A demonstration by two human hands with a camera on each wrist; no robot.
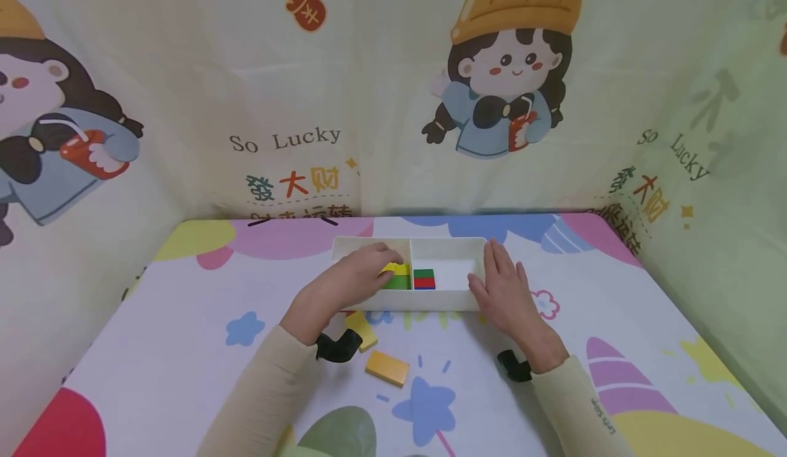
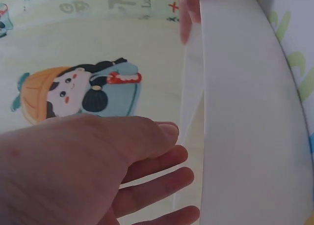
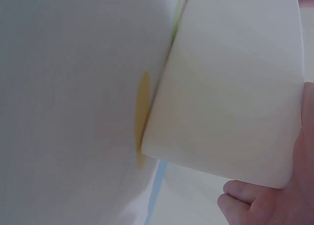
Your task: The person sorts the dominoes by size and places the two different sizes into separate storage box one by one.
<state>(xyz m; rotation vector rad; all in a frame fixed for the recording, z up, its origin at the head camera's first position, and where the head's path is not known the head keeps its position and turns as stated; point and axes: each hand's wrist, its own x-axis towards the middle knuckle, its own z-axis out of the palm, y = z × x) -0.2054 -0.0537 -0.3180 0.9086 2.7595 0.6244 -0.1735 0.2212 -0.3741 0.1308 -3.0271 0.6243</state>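
A white two-compartment box stands on the table. My left hand reaches over its left compartment, fingertips close to a yellow block above a green block. In the left wrist view its fingers are spread and loosely bent behind the box wall, with nothing between them. At the box's right end rests my right hand, fingers straight along the outside and thumb at the front corner. Green, red and blue blocks are together in the right compartment, against the divider.
In front of the box lie a yellow block, partly hidden by the left wrist, and an orange-yellow block. Black wrist straps sit under both wrists. A printed cloth hangs behind and beside the patterned table.
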